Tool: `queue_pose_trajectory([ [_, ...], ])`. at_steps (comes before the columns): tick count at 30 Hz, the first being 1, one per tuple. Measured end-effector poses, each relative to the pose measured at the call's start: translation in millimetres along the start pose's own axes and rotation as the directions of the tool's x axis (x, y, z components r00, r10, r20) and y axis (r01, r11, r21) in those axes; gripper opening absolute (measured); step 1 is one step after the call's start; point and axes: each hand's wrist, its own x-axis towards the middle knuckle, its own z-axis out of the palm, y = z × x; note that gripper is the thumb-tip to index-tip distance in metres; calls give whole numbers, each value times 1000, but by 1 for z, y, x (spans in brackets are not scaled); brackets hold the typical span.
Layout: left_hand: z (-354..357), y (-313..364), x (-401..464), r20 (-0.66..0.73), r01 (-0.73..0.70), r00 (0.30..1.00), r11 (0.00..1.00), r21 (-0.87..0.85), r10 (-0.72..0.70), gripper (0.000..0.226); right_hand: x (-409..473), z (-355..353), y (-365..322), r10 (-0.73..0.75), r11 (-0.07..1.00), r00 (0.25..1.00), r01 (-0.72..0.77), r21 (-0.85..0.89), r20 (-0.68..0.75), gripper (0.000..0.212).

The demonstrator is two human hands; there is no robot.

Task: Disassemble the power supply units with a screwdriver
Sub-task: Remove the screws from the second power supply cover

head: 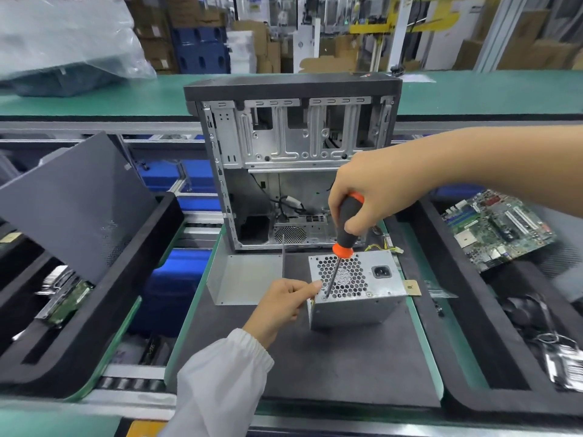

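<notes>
A silver power supply unit [372, 302] stands on the black mat, its honeycomb fan grille and power socket facing up. My right hand [372, 190] grips the black and orange handle of a screwdriver [344, 230]. Its shaft slants down, and the tip sits on a screw at the near left corner of the grille face. My left hand [280, 305] holds the unit's left edge, thumb pressed at the top corner beside the shaft. Yellow and black wires trail from the unit's far side.
An open grey computer case [293, 159] stands upright behind the unit. A bent metal cover [244, 279] lies to the left. A black tray [94, 294] on the left holds a dark panel and drives. The right tray [473, 326] holds a green motherboard [498, 228] and cables.
</notes>
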Motion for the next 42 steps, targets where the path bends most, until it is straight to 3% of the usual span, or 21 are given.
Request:
queue_pose_trajectory([
  [10,3,4,-2,0,-3,1000,1000,16,3,61,0,3,0,-9,1000,1000,9,15,-10,13],
  [19,3,4,0,-6,36,999,999,-25,-36,45,-2,3,2,24,999,1000,-24,21,11,14],
  [30,2,3,-1,40,45,998,998,-47,-43,55,-9,7,3,71,996,997,-72,46,28,11],
  [38,5,2,0,11,52,999,997,-64,-52,55,-4,10,-6,198,979,980,-197,-49,23,37],
  [42,5,2,2,-5,45,999,995,-91,-46,44,5,9,-19,172,980,985,-168,-107,26,44],
])
